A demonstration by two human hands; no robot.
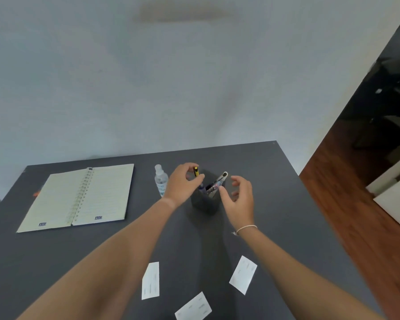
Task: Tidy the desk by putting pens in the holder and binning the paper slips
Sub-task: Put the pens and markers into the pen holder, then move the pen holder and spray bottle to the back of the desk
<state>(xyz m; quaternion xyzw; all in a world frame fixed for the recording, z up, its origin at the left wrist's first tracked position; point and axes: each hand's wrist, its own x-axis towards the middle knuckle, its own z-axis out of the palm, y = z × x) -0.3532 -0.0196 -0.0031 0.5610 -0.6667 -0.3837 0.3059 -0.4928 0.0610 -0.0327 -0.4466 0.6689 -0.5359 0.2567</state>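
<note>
Left hand (pixel 183 180) pinches the yellow-capped dark pen (pixel 196 171) just above the square dark pen holder (pixel 204 202) on the bench, so it should lower it straight down while the right hand (pixel 239 199), open and empty beside the holder, steadies it.

Pale bluish wall (pixel 148 77) behind dark desk (pixel 275 204); reddish wooden floor (pixel 356 215).
</note>
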